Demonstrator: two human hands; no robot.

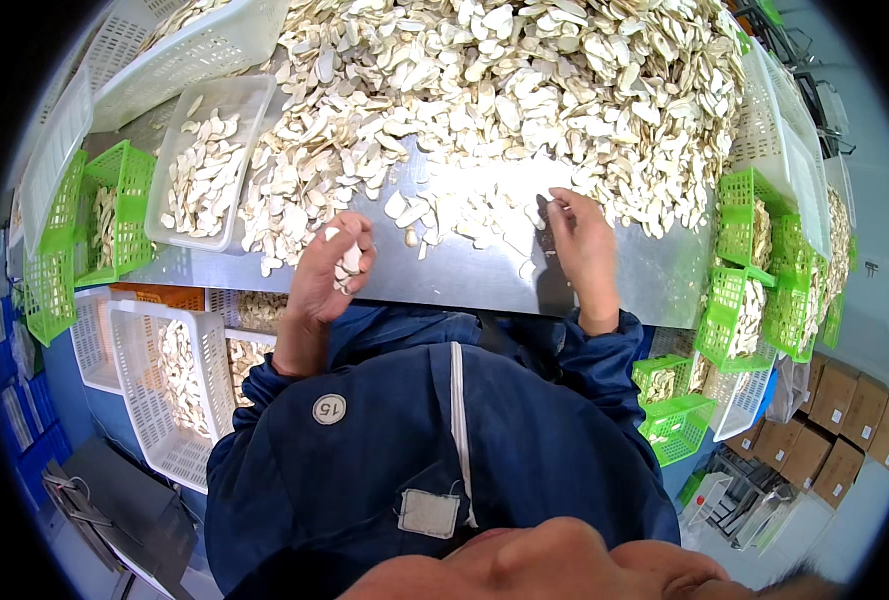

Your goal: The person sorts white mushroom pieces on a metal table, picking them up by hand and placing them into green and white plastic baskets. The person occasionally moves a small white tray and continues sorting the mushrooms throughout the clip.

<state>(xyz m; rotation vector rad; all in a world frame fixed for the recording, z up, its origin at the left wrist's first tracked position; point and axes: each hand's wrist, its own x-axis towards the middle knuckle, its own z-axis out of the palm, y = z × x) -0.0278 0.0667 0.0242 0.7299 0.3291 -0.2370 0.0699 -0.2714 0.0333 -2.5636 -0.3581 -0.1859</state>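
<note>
Pale dried slices (504, 97), perhaps of a root or mushroom, lie heaped across the far part of a metal table (459, 277). My left hand (336, 262), palm turned up near the table's front edge, is curled around several white slices (348, 268). My right hand (583, 240) is over the table on the right, its thumb and index finger close together beside a dark shadow; whether a slice is between them cannot be made out. Between my hands lie loose slices (482, 214), partly washed out by glare. A translucent plastic tray (231, 232) holding slices is left of my left hand.
Green plastic baskets (133, 217) stand at the left, and more green baskets (741, 277) at the right, with slices inside. White perforated crates (208, 352) hold slices below the table's left edge. A large white crate (219, 56) is at the back left. Cardboard boxes (827, 397) are stacked lower right.
</note>
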